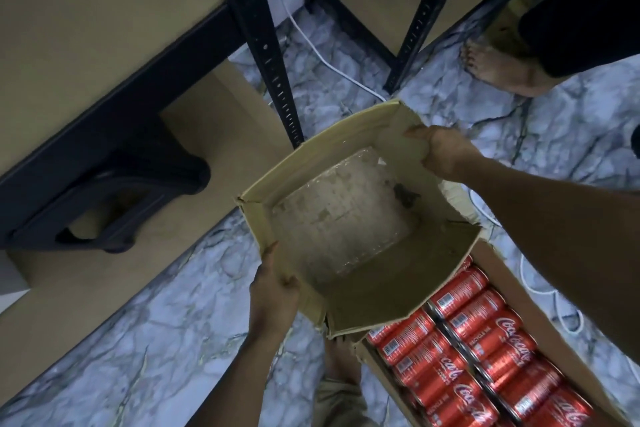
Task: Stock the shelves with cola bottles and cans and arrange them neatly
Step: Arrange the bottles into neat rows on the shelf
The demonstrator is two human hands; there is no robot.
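You hold the empty cardboard box (pixel 381 288) with left hand (pixel 273 291) clamped on its rim at 8 o'clock and right hand (pixel 443 152) gripping its corner at 1 o'clock, apparently to clear it away, while the cola cans (pixel 485 354) lie in the carton (pixel 519 277) at 5 o'clock, unshelved.

A single wide-angle view looks from the person's head, tipped steeply down, almost straight at the marble floor (pixel 145 322). It sits close above both hands: the left hand (pixel 273 291) makes its grip just below centre, the right hand (pixel 446 152) up and to the right, and the carton (pixel 374 291) between the two grips fills mid-frame. Beyond the grips, shelf uprights (pixel 263 45) run to the top edge. On the near side of the grips, cola cans (pixel 485 340) are cropped by the bottom-right corner.
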